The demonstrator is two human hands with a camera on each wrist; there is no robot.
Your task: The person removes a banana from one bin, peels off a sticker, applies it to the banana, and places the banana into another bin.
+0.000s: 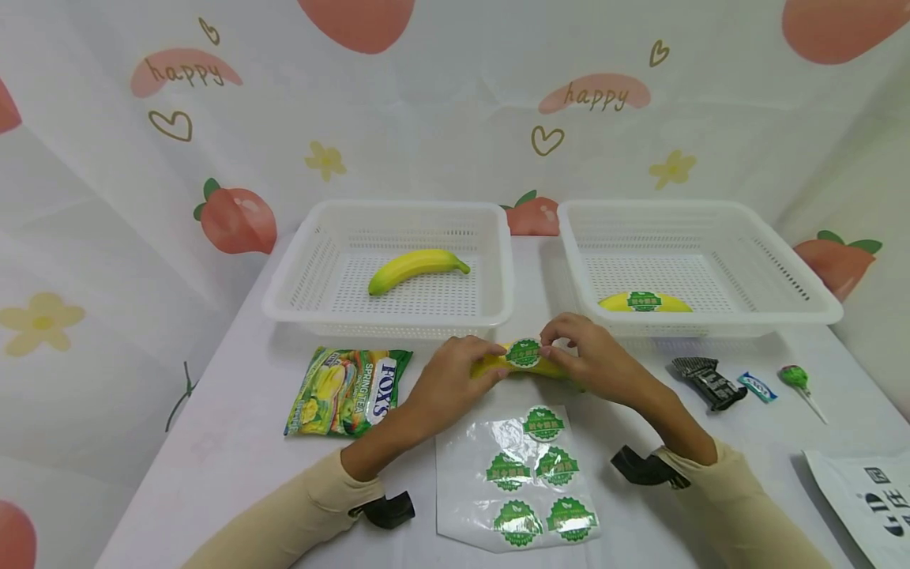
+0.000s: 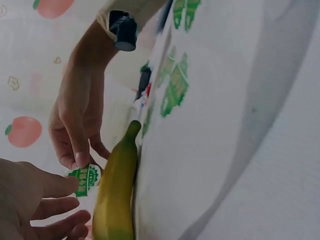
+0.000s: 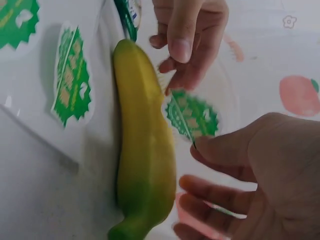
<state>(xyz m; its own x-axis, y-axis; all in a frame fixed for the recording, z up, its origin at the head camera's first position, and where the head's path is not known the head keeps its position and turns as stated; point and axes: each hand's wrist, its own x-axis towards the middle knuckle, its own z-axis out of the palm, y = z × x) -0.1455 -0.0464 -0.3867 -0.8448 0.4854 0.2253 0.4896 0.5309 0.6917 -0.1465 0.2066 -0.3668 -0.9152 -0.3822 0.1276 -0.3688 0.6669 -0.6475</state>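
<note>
A yellow banana (image 1: 562,369) lies on the table between my two hands. A round green sticker (image 3: 192,115) is at its upper side; I cannot tell how much of it touches the peel. My right hand (image 1: 590,356) pinches the sticker's right edge between thumb and forefinger (image 3: 215,147). On the other side my left hand (image 1: 455,371) has a fingertip at the sticker's left edge, its thumb apart from that finger and close to the banana. Nearer me lies a clear sheet (image 1: 462,474) with several like stickers (image 1: 543,424).
Behind stand two white baskets: the left one (image 1: 284,304) holds a plain banana (image 1: 415,269), the right one (image 1: 796,308) a stickered banana (image 1: 671,303). A candy bag (image 1: 348,393) is left; a black packet (image 1: 711,383), small wrapped sweet (image 1: 757,387), lollipop (image 1: 796,379) and white bag (image 1: 863,498) are right.
</note>
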